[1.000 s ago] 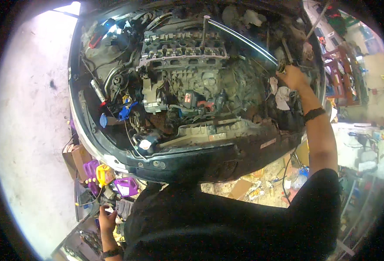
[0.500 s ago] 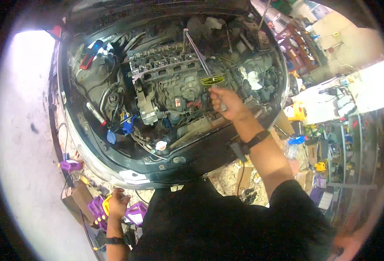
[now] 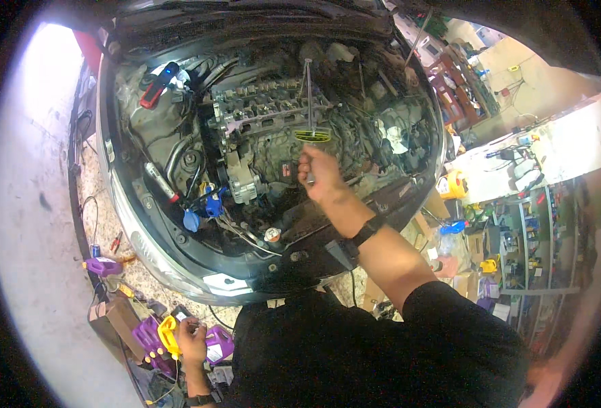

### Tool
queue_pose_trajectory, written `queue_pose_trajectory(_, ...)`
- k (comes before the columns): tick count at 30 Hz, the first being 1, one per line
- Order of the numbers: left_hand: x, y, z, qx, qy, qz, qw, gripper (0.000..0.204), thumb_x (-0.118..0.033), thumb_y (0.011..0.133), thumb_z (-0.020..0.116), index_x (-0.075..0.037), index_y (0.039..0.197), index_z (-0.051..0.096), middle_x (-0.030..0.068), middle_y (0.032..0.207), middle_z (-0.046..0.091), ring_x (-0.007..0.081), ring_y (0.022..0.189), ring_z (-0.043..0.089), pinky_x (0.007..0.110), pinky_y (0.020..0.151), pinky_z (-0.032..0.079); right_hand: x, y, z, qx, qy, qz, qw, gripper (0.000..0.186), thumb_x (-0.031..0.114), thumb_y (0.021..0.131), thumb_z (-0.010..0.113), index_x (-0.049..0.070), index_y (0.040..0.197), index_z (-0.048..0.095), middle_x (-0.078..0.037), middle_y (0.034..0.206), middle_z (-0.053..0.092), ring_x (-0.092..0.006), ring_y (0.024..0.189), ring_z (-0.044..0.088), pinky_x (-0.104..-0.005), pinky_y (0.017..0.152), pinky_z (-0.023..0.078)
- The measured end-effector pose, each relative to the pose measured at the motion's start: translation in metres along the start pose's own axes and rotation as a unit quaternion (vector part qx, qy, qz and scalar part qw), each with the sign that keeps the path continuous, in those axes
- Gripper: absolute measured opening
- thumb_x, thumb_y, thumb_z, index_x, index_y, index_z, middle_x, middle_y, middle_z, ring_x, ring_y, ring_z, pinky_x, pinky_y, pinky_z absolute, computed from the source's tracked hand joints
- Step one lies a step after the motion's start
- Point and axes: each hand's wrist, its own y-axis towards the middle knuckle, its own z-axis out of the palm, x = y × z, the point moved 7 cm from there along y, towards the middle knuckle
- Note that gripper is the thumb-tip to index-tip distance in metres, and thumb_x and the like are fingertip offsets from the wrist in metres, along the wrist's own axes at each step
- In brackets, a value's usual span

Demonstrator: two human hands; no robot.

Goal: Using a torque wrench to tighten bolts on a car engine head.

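My right hand (image 3: 321, 175) is wrapped round the handle of a beam-type torque wrench with a yellow scale plate (image 3: 312, 136). Its long metal shaft (image 3: 310, 102) reaches away from me over the engine block (image 3: 280, 146). At the far end, the wrench meets a thin upright bar that goes down to the opened top of the engine, the cylinder head (image 3: 266, 109). My left hand (image 3: 192, 340) hangs low at the left, outside the car's front, with its fingers curled. Whether it holds anything I cannot make out.
A red and black work light (image 3: 156, 88) rests at the engine bay's left side. A blue connector (image 3: 212, 202) and a white-red tube (image 3: 157, 178) lie nearer. Purple jugs (image 3: 152, 336) and a yellow jug (image 3: 170, 333) stand below. Shelves (image 3: 538, 231) line the right.
My right hand has swung the wrench handle leftward, so the shaft now points almost straight toward me. The whole view has shifted a little. My left hand remains low and curled.
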Motion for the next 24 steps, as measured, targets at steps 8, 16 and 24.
queue_pose_trajectory(8, -0.153, 0.031, 0.048, 0.051, -0.014, 0.074, 0.996, 0.022, -0.002, 0.086, 0.064, -0.004, 0.104, 0.053, 0.0011, 0.080, 0.052, 0.0088, 0.071, 0.048, 0.023, 0.065, 0.041, -0.036, 0.021, 0.078, 0.058, 0.060, -0.007, 0.996, 0.019, 0.024, 0.092, 0.061, 0.012, 0.082, 0.051, 0.001, 0.063, 0.046, -0.0127, 0.051, 0.044, -0.0312, 0.047, 0.038)
queue_pose_trajectory(16, -0.174, 0.027, 0.089, 0.055, 0.004, 0.108, 0.993, 0.022, -0.005, 0.086, 0.066, -0.004, 0.105, 0.055, 0.0031, 0.081, 0.056, 0.0102, 0.074, 0.051, 0.025, 0.065, 0.041, 0.016, 0.025, 0.020, -0.010, -0.161, 0.010, 0.987, 0.017, 0.016, 0.087, 0.059, 0.008, 0.073, 0.054, -0.004, 0.058, 0.047, -0.0182, 0.043, 0.044, -0.0368, 0.039, 0.028)
queue_pose_trajectory(24, -0.098, 0.007, 0.117, 0.084, -0.002, 0.112, 0.990, 0.023, -0.005, 0.084, 0.067, -0.005, 0.103, 0.055, 0.0045, 0.080, 0.056, 0.0121, 0.069, 0.051, 0.027, 0.062, 0.043, 0.046, 0.024, -0.011, 0.039, -0.234, -0.081, 0.968, 0.015, 0.010, 0.086, 0.059, 0.004, 0.073, 0.058, -0.005, 0.060, 0.050, -0.0174, 0.047, 0.044, -0.0361, 0.042, 0.035)
